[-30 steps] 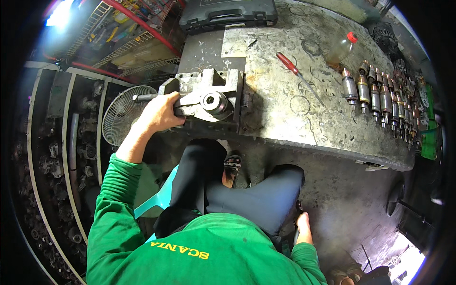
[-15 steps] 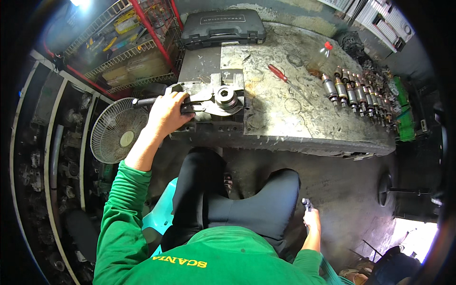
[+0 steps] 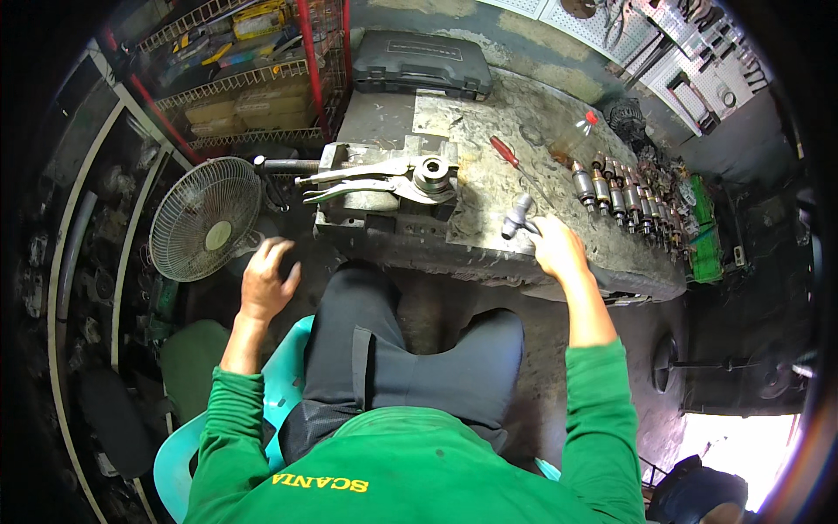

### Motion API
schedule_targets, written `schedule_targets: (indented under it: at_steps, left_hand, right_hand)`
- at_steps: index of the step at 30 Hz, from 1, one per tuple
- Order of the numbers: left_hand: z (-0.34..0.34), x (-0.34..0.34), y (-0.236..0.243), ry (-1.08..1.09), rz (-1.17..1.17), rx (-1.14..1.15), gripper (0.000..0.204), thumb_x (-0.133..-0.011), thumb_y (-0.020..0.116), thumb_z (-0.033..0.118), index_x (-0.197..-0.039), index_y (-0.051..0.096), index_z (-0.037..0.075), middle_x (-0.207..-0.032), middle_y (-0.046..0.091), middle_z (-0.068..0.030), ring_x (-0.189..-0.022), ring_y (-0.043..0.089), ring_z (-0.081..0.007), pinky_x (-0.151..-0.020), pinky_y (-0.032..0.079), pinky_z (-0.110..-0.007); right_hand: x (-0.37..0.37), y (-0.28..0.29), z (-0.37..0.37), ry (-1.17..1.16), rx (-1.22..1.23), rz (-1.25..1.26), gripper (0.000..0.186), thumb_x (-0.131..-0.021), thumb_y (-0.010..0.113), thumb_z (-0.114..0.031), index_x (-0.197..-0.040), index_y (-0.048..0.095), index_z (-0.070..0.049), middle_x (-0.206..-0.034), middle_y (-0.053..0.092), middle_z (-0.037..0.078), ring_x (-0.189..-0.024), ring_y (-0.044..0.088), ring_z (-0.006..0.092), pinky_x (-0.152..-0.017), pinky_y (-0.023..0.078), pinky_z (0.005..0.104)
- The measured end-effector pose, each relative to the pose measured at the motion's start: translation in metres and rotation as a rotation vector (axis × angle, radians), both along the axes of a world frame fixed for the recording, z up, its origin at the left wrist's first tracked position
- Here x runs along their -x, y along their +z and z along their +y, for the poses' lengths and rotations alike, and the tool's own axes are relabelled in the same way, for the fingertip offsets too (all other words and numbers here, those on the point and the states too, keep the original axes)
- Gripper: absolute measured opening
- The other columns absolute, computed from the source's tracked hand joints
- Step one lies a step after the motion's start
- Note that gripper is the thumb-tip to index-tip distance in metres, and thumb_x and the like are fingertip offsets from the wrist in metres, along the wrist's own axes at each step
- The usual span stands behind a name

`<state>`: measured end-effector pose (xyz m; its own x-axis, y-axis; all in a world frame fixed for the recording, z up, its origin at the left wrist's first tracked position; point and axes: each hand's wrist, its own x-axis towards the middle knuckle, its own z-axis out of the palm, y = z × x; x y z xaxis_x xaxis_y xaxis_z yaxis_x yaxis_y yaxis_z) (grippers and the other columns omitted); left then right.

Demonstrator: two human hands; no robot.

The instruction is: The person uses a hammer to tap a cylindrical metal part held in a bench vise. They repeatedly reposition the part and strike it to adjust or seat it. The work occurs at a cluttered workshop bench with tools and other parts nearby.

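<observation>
My right hand (image 3: 560, 249) grips the handle of a ball-peen hammer (image 3: 518, 217), whose grey metal head is over the front of the workbench. My left hand (image 3: 267, 281) hangs in the air between the fan and my left knee, open and holding nothing, its fingers loosely bent. On the bench's left part sits a bench vise (image 3: 332, 157). A pair of locking pliers (image 3: 367, 185) lies across the vise, its handles toward the left. By the pliers' jaw end is a round stepped metal part (image 3: 432, 175) with a hole in its middle.
A red-handled screwdriver (image 3: 504, 152), a bottle with a red cap (image 3: 578, 135) and several cylindrical motor armatures (image 3: 618, 199) are on the workbench (image 3: 489, 113). A black tool case (image 3: 423, 65) lies behind. The fan (image 3: 207, 220) stands left, before metal shelves (image 3: 253, 87).
My left hand has let go by the pliers and vise, drawing back toward me. My right hand has risen from beside my right leg to the bench front with the hammer.
</observation>
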<state>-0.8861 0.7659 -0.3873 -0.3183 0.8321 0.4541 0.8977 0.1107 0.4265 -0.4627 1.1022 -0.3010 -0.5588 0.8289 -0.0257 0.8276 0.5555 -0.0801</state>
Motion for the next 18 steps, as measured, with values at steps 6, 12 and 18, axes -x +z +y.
schedule_targets:
  at_steps: [6,12,18]
  left_hand:
    - [-0.131,0.009,-0.124,0.41,-0.218,0.827,0.067,-0.089,0.077,0.043,-0.135,0.065,-0.005,-0.132,0.065,-0.0326,-0.124,0.063,-0.0463,-0.106,0.051,-0.051]
    - [-0.174,-0.006,-0.192,0.632,-0.579,0.732,0.062,-0.099,0.057,0.051,-0.116,0.076,-0.005,-0.12,0.072,-0.0317,-0.119,0.068,-0.0464,-0.104,0.051,-0.048]
    - [-0.171,0.005,-0.185,0.632,-0.719,0.822,0.056,-0.098,0.058,0.046,-0.116,0.076,-0.004,-0.115,0.074,-0.0296,-0.116,0.07,-0.0422,-0.103,0.051,-0.044]
  right_hand:
    - [0.043,-0.036,0.009,0.093,-0.411,0.264,0.024,-0.094,0.069,-0.017,-0.115,0.067,-0.006,-0.111,0.065,0.02,-0.106,0.064,0.0419,-0.091,0.053,0.053]
    - [0.045,-0.16,-0.12,-0.029,0.334,0.049,0.027,-0.095,0.063,-0.024,-0.097,0.072,0.001,-0.101,0.074,0.03,-0.1,0.073,0.0459,-0.09,0.059,0.0511]
    - [0.072,-0.33,-0.194,0.447,1.29,-0.527,0.052,-0.087,0.075,-0.036,-0.127,0.074,-0.002,-0.127,0.074,0.022,-0.117,0.072,0.0348,-0.097,0.055,0.0464]
